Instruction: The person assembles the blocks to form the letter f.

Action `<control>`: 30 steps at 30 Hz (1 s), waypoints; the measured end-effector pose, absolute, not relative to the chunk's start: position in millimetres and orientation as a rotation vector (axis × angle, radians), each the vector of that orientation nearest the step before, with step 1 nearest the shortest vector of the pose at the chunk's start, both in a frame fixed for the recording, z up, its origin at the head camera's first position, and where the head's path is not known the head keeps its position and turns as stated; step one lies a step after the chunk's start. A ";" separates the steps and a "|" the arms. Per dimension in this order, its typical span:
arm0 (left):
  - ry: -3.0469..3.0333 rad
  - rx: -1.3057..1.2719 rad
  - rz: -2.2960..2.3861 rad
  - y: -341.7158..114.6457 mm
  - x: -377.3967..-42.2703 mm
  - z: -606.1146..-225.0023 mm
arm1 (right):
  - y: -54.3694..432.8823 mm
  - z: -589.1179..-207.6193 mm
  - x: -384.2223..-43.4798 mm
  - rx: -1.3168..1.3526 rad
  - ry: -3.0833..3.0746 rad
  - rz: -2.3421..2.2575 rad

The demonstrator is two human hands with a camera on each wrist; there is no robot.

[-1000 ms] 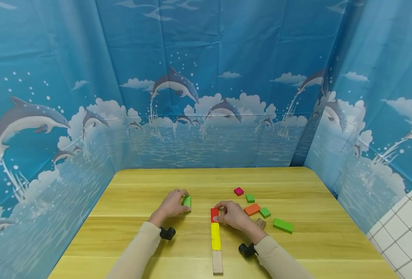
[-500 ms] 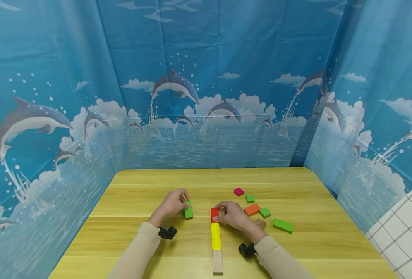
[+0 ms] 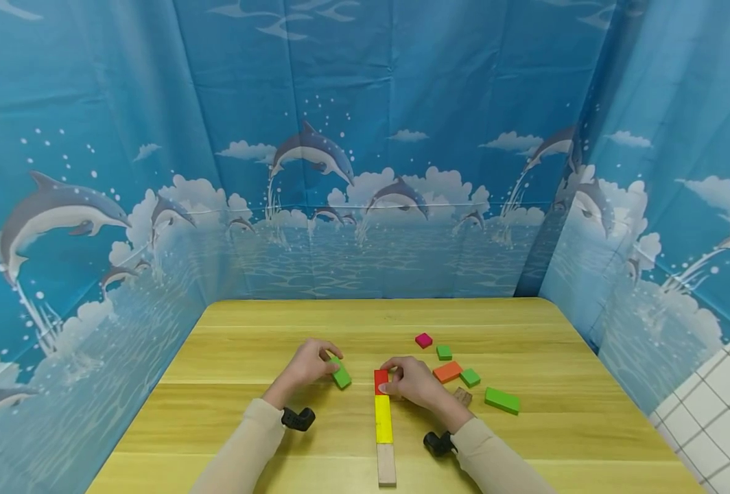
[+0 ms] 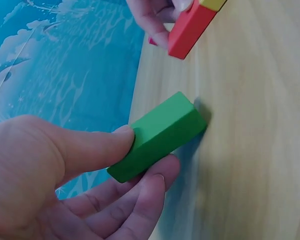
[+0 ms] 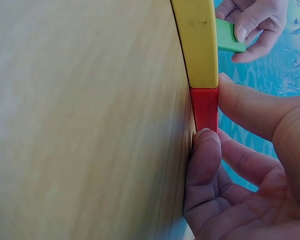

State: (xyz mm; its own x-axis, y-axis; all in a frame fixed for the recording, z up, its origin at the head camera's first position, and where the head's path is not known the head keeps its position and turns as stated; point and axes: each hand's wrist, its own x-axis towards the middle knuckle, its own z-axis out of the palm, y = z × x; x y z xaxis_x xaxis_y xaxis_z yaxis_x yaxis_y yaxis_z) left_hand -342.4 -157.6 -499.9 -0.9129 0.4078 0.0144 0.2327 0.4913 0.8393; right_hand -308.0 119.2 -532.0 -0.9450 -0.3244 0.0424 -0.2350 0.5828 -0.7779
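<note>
A green rectangular block [image 3: 342,374] is pinched between the thumb and fingers of my left hand [image 3: 307,362], left of a row of blocks. The left wrist view shows the thumb on one side of this green block [image 4: 157,132], the fingertips on the other, its far end close to the table. My right hand [image 3: 419,382] grips a small red block [image 3: 381,379] at the row's far end, thumb and fingers on its sides. Touching the red one end to end is a longer yellow block [image 3: 383,420]. A plain wooden block [image 3: 386,466] continues the line towards me.
Right of the row lie loose blocks: a pink one [image 3: 423,340], two small green ones, an orange one [image 3: 447,372], a long green one [image 3: 501,401] and a brown wooden piece [image 3: 462,396] partly behind the right wrist. A dolphin-print curtain [image 3: 365,261] surrounds the wooden table [image 3: 248,315].
My left hand has brought the green block a little to the right and nearer to me, and the block has turned to a slant. The right hand keeps still on the red block.
</note>
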 end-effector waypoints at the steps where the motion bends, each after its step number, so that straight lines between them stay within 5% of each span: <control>1: 2.537 0.548 1.404 -156.3 -341.7 -500.9 | 119.3 -532.0 -307.7 -0.483 2.699 -1.308; 30: 2.876 0.395 1.101 -111.5 -321.8 -519.4 | 119.6 -531.6 -307.9 -0.468 2.699 -1.307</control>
State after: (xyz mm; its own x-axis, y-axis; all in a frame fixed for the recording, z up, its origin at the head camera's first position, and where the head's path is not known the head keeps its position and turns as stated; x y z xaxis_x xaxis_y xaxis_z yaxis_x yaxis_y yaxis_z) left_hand -321.8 -111.5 -519.4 -0.9669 0.2490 0.0560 0.2228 0.7163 0.6612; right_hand -307.9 119.6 -531.6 -0.9469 -0.3192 0.0380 -0.2276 0.5826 -0.7802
